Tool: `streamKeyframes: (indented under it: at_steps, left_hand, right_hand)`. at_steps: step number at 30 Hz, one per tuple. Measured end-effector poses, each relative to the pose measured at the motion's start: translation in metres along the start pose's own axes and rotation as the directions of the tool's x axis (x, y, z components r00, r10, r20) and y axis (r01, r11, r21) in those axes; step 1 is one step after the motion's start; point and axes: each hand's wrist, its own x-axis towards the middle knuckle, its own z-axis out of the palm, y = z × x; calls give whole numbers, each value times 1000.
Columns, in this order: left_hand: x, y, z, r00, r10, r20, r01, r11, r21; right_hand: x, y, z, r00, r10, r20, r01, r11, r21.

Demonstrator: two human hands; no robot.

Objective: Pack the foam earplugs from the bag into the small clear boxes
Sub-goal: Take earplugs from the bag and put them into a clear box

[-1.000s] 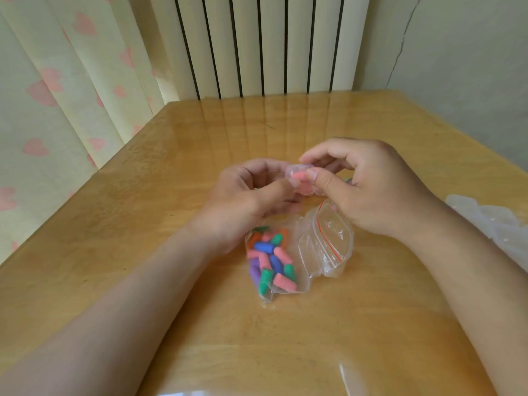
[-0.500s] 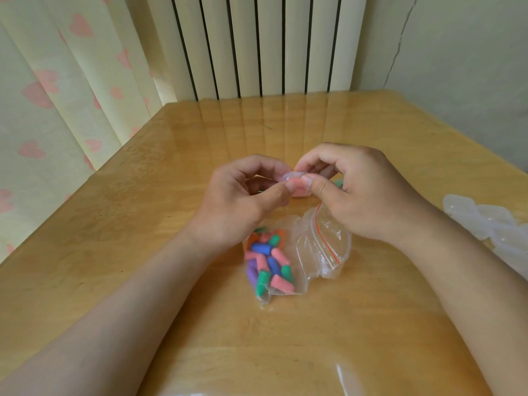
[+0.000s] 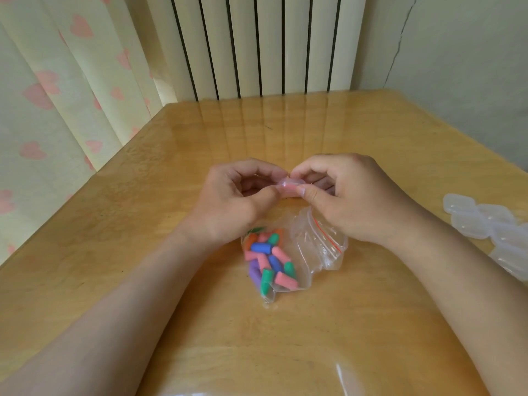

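Note:
A small clear box (image 3: 288, 187) with pink earplugs inside is pinched between both hands above the table. My left hand (image 3: 231, 201) grips its left side with thumb and fingers. My right hand (image 3: 343, 195) grips its right side, thumb on the front. Just below the hands lies a clear zip bag (image 3: 311, 247) with a red seal line, its mouth toward the right hand. Several foam earplugs (image 3: 268, 261) in pink, blue, green, purple and orange sit in the bag's left end.
Several empty small clear boxes (image 3: 485, 224) lie in a heap at the right edge of the wooden table (image 3: 143, 224). A radiator (image 3: 257, 44) and a curtain with pink hearts (image 3: 57, 95) stand beyond the far and left edges.
Both hands have kept hold of the small box and squeezed closer around it; less of the pink contents shows now. The bag has not moved.

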Motion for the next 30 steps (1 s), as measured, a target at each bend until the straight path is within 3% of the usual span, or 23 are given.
streamKeyframes:
  at_steps: [5, 9, 14, 30]
  left_hand:
    - [10, -4, -13, 981, 8, -195, 37, 973, 228]
    - [13, -11, -19, 966, 5, -258, 88, 932, 351]
    - [15, -14, -21, 969, -7, -247, 113, 903, 415]
    - [17, -19, -19, 976, -17, -216, 110, 897, 428]
  right_hand:
    - [0, 1, 9, 1000, 22, 19, -21, 997, -77]
    - [1, 4, 15, 998, -30, 56, 41, 979, -199]
    - [4, 9, 18, 997, -56, 55, 69, 957, -282]
    - [6, 13, 24, 998, 40, 42, -29, 971, -239]
